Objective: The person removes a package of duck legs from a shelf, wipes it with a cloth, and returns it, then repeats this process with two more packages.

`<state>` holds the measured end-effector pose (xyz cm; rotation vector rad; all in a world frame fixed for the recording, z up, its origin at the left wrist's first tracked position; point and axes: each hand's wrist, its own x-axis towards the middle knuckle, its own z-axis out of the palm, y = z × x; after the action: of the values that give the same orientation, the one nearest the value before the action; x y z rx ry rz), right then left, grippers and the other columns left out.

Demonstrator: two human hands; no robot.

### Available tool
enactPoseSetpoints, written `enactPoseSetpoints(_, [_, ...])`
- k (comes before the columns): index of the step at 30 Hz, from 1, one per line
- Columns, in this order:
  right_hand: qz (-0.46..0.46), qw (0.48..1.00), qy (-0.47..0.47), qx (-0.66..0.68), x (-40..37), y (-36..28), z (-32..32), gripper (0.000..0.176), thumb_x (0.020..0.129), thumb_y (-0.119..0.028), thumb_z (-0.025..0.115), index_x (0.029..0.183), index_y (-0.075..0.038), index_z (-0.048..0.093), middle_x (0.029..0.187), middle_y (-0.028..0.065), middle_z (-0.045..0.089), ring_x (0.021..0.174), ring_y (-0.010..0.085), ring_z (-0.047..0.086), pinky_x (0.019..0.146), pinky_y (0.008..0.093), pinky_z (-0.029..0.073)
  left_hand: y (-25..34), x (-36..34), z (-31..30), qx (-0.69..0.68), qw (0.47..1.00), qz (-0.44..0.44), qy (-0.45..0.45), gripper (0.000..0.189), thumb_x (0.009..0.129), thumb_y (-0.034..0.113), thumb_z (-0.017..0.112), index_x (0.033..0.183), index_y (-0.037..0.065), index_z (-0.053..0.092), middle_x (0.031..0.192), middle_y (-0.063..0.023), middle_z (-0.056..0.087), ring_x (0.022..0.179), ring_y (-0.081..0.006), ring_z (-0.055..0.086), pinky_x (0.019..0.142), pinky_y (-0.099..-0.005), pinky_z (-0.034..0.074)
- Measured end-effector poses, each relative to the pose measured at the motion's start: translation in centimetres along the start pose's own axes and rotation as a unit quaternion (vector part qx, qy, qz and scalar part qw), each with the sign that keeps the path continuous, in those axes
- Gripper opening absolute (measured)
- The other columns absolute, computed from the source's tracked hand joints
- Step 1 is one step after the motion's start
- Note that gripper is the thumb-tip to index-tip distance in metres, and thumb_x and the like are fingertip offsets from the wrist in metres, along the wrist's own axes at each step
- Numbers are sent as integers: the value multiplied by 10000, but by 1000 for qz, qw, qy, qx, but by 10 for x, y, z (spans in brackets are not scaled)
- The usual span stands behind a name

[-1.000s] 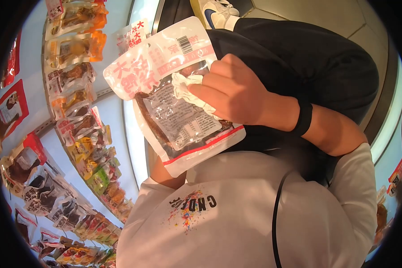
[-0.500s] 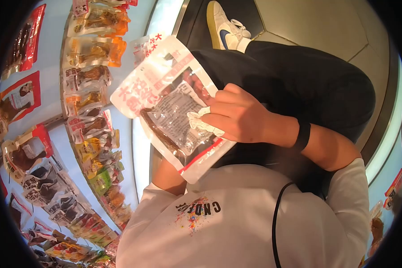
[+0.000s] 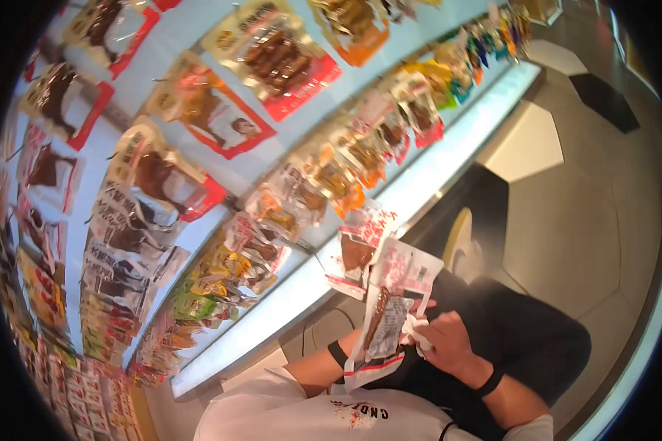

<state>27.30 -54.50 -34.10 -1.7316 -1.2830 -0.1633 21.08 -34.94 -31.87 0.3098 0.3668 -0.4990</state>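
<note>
A clear-windowed food package [image 3: 393, 316] with pink lettering and dark brown contents is tilted above my lap. My right hand [image 3: 449, 342] has its fingers closed on a crumpled white tissue [image 3: 416, 332] at the package's right side. My left forearm [image 3: 312, 371], with a black wristband [image 3: 337, 353], runs behind the package's lower part; my left hand's fingers are hidden there. Just beyond the package, a second pouch [image 3: 357, 253] with pink lettering and a brown item inside overlaps its upper left side.
Racks of hanging food pouches [image 3: 272, 62] fill the left and top. A lit white shelf edge [image 3: 272, 331] runs diagonally beside my left arm. My dark-trousered leg [image 3: 522, 323] is bent at the right, over a tiled floor [image 3: 566, 235].
The view has swung toward the racks, showing more pouches and floor. The package and my right hand now appear smaller and lower, with the tissue still in my fingers.
</note>
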Motion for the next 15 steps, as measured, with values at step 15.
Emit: enactPoseSetpoints(15, [141, 985, 99, 17, -15, 37, 9, 203, 857, -185, 685, 946, -2, 687, 890, 188, 690, 815, 377, 654, 740, 426, 514, 113, -219, 143, 335, 712, 596, 157, 487, 1013, 474, 444, 1266, 68, 540, 1148, -53, 642, 1002, -158, 627, 853, -333, 518])
